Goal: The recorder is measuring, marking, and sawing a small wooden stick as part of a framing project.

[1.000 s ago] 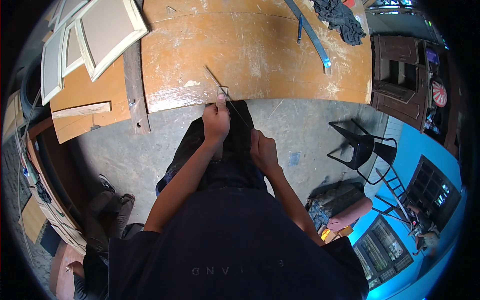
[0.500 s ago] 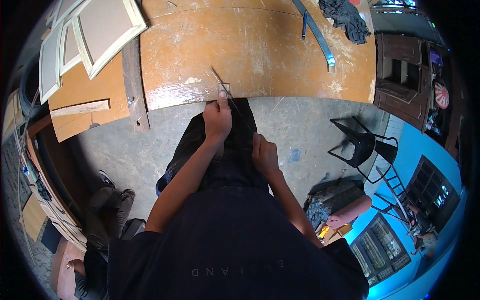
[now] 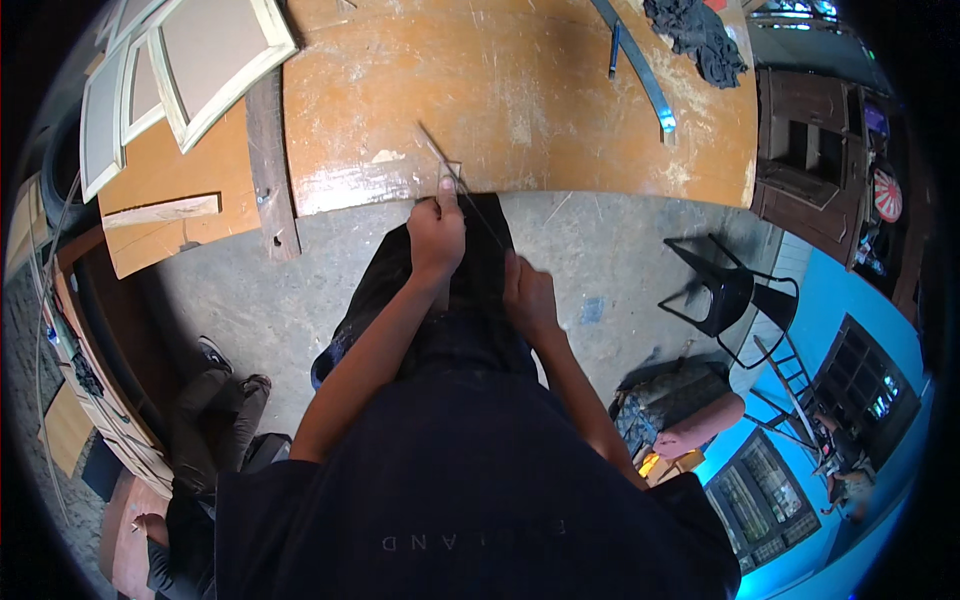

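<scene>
My left hand [image 3: 437, 235] is closed around a narrow wooden strip [image 3: 451, 170], its thumb pressed on top. The strip's far end rests at the table's near edge, and its lower part runs down under the hand. A long, thin, dark tool [image 3: 432, 145], perhaps a slim file or saw blade, lies slantwise across that end. My right hand [image 3: 530, 297] is closed at the tool's near end, below the table edge and right of my left hand. The fingers hide its handle.
The worn orange-brown table [image 3: 400, 60] spans the front. Pale wooden frames [image 3: 180, 125] lean at its left; a metal strip [image 3: 645, 80] and dark cloth [image 3: 705, 40] lie at its right. A black chair [image 3: 728, 295] stands right. Another person's legs [image 3: 215, 415] show lower left.
My right hand has moved a little forward, and the thin tool has slid farther over the table across the strip. My left hand stays almost in place.
</scene>
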The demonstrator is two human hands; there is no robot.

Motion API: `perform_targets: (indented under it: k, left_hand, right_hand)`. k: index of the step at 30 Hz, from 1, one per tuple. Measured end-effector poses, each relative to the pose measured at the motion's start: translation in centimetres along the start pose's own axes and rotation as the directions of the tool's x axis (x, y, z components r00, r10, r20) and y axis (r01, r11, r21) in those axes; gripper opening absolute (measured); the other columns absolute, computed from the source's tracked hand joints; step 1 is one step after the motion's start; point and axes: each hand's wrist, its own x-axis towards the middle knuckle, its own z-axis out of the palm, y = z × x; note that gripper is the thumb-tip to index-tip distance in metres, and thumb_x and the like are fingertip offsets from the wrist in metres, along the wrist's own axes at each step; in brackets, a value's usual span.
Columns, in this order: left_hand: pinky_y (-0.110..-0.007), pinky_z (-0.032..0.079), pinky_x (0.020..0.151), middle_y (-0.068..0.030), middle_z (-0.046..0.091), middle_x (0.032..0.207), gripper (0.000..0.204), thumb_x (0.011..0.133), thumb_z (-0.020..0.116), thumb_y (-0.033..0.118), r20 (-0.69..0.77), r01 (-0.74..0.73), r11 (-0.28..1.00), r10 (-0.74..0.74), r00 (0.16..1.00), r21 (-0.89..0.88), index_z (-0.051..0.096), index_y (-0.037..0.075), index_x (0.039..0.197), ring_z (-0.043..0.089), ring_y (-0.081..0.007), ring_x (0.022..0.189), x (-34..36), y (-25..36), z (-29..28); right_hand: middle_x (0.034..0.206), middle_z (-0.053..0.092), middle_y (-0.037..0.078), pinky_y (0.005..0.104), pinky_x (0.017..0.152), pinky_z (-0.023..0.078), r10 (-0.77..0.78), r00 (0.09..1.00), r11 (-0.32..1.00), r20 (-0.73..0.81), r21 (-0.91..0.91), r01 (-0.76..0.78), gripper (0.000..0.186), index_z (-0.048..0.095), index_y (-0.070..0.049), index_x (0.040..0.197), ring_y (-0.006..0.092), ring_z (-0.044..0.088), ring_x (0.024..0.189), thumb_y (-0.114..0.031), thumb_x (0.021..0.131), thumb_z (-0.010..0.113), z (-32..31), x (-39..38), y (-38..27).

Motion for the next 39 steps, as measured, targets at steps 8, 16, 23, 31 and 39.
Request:
perform_targets:
  k: [8,16,23,31,39]
  left_hand:
    - [-0.045,0.045,0.061,-0.0207,0.057,0.059,0.060,0.107,0.049,0.039,-0.022,-0.066,0.995,0.068,0.997,0.069,0.060,-0.009,0.072,0.053,-0.0250,0.058,-0.9,0.3,0.4]
    - [-0.045,0.044,0.058,-0.0214,0.058,0.059,0.059,0.107,0.050,0.039,-0.017,-0.084,0.995,0.085,0.996,0.051,0.061,-0.008,0.073,0.052,-0.0257,0.055,-0.5,-0.6,0.0]
    - [-0.030,0.039,0.049,-0.0011,0.050,0.057,0.059,0.108,0.047,0.045,-0.037,-0.176,0.977,0.181,0.983,0.117,0.052,0.006,0.064,0.047,-0.0104,0.052,-1.4,0.5,0.5]
    - [-0.045,0.042,0.057,-0.0189,0.055,0.057,0.062,0.107,0.048,0.040,-0.007,-0.034,0.999,0.034,0.999,0.021,0.057,-0.008,0.070,0.050,-0.0247,0.054,-0.7,-0.6,0.5]
    - [-0.034,0.041,0.051,-0.0042,0.053,0.057,0.062,0.108,0.046,0.044,-0.076,-0.232,0.962,0.244,0.967,0.143,0.056,0.002,0.064,0.050,-0.0140,0.053,-1.0,0.3,1.0]
  right_hand:
    - [0.066,0.061,0.024,0.0539,0.053,0.049,-0.151,0.976,0.988,-0.157,0.013,0.155,0.033,0.059,-0.004,0.083,0.0459,0.062,0.060,-0.022,0.107,0.046,2.1,4.6,-2.6]
    - [0.073,0.062,0.028,0.0562,0.058,0.049,-0.053,0.999,0.998,-0.002,-0.043,0.053,0.038,0.061,0.000,0.088,0.0483,0.062,0.064,-0.024,0.108,0.040,0.0,0.3,-1.0]
    - [0.062,0.059,0.024,0.0543,0.053,0.050,-0.119,0.983,0.993,-0.142,-0.011,0.119,0.031,0.061,-0.003,0.087,0.0446,0.062,0.058,-0.023,0.107,0.046,2.0,4.4,-2.8]
    - [0.061,0.059,0.022,0.0497,0.051,0.050,0.066,0.998,0.996,-0.011,-0.055,-0.066,0.030,0.061,-0.003,0.088,0.0422,0.062,0.056,-0.022,0.106,0.046,-0.5,-2.7,0.6]
    - [0.070,0.062,0.026,0.0552,0.056,0.050,-0.100,0.986,0.993,-0.133,0.047,0.107,0.033,0.061,-0.004,0.082,0.0466,0.063,0.064,-0.024,0.106,0.049,1.5,6.1,-3.7]
